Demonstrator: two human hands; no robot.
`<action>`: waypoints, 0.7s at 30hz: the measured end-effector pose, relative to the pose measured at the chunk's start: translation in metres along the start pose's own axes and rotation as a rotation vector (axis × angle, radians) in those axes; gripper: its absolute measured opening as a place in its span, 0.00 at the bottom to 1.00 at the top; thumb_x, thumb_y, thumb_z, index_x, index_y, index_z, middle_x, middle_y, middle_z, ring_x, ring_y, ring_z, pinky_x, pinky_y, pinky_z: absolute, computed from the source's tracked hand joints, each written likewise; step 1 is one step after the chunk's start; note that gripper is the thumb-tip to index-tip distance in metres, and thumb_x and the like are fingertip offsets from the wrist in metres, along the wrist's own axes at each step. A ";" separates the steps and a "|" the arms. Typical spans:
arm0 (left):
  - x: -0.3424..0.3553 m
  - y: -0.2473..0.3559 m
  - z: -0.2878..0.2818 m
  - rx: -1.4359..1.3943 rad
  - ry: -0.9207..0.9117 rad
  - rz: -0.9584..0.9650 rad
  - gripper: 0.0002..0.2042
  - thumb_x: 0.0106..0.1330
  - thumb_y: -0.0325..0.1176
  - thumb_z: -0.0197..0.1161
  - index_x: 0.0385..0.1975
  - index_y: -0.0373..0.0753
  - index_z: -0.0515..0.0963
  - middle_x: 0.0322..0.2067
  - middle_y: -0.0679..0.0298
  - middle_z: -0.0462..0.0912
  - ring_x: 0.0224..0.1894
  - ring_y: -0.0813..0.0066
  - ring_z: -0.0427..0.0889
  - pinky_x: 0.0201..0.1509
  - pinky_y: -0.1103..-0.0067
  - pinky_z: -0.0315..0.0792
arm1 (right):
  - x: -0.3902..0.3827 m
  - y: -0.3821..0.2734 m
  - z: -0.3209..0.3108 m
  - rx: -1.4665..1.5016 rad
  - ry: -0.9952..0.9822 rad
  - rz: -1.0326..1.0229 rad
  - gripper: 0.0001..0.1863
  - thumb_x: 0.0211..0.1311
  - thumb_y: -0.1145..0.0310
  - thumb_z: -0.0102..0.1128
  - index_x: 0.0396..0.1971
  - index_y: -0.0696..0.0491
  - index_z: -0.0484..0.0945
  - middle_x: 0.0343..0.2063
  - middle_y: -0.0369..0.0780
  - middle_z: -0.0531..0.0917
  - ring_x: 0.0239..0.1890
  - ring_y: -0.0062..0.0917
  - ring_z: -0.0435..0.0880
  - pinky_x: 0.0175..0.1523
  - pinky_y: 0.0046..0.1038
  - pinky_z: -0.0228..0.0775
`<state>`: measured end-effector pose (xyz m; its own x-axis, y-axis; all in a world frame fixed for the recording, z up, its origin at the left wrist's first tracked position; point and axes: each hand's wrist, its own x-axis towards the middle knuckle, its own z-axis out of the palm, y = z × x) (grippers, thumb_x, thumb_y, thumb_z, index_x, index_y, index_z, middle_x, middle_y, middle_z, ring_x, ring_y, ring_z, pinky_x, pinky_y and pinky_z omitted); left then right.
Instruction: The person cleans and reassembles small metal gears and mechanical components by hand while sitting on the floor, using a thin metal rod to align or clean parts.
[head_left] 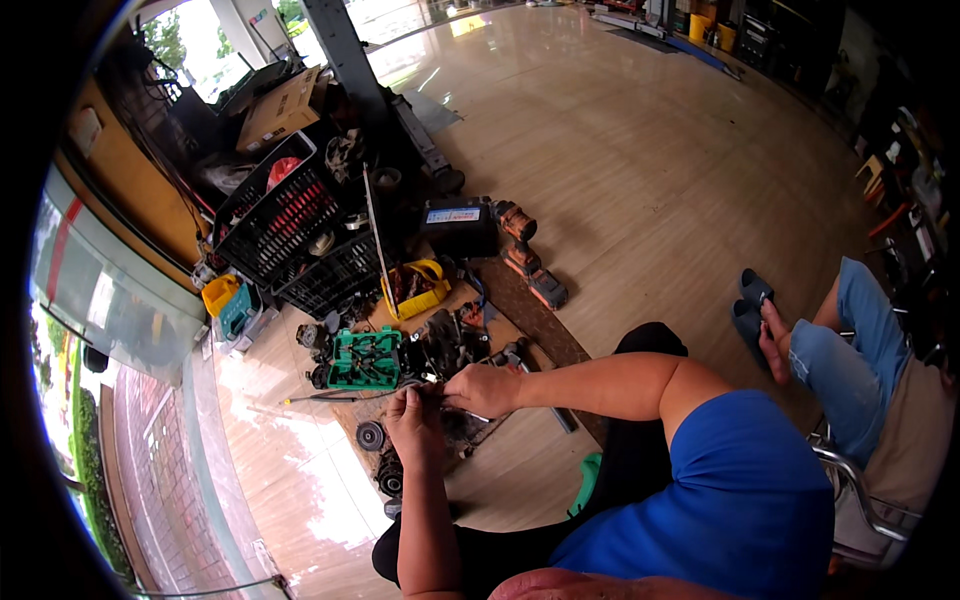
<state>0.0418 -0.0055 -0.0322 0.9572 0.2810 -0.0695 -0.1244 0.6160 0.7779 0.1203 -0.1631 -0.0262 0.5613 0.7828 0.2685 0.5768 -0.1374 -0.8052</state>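
My left hand (pixel 412 424) and my right hand (pixel 484 390) meet over a cluster of dark metal parts. Both have their fingers closed in a pinch at a small dark piece between them, too small to make out. Just beyond the left hand lies an open green tool case (pixel 391 345) with dark tools in its slots. A round black pulley-like part (pixel 370 435) rests left of that hand, and a ribbed dark cylindrical part (pixel 390 474) sits nearer to me. Beside my right hand is a hammer-like tool (pixel 514 352), partly hidden.
A yellow tray (pixel 436 297) holds small parts. Behind it are black plastic crates (pixel 262 225), a black battery (pixel 455 228) and an orange-black cordless tool (pixel 537 277). A green object (pixel 586 484) lies by my leg. At right, another person's legs (pixel 842 340) show near slippers (pixel 748 316).
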 end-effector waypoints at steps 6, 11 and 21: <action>0.002 -0.003 -0.002 -0.082 -0.043 -0.011 0.07 0.70 0.30 0.55 0.40 0.34 0.73 0.38 0.57 0.81 0.44 0.60 0.81 0.53 0.70 0.75 | 0.005 0.008 -0.003 0.044 0.008 -0.109 0.13 0.63 0.64 0.57 0.43 0.55 0.79 0.23 0.49 0.82 0.27 0.42 0.82 0.32 0.34 0.71; -0.004 0.009 0.009 -0.088 -0.122 -0.049 0.09 0.69 0.31 0.57 0.43 0.34 0.74 0.38 0.58 0.81 0.43 0.64 0.81 0.50 0.73 0.75 | 0.007 -0.006 -0.020 0.640 -0.386 0.443 0.13 0.70 0.61 0.52 0.44 0.50 0.80 0.17 0.35 0.78 0.17 0.18 0.74 0.23 0.21 0.64; -0.004 0.003 0.004 0.017 -0.069 0.018 0.06 0.67 0.28 0.58 0.39 0.33 0.75 0.34 0.59 0.82 0.38 0.69 0.82 0.45 0.76 0.76 | 0.006 0.001 -0.004 0.783 -0.451 0.577 0.14 0.71 0.59 0.52 0.29 0.51 0.76 0.18 0.31 0.75 0.20 0.14 0.73 0.24 0.18 0.63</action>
<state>0.0387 -0.0074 -0.0275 0.9706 0.2403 -0.0122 -0.1381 0.5981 0.7895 0.1268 -0.1609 -0.0230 0.2643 0.8980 -0.3517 -0.3365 -0.2559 -0.9062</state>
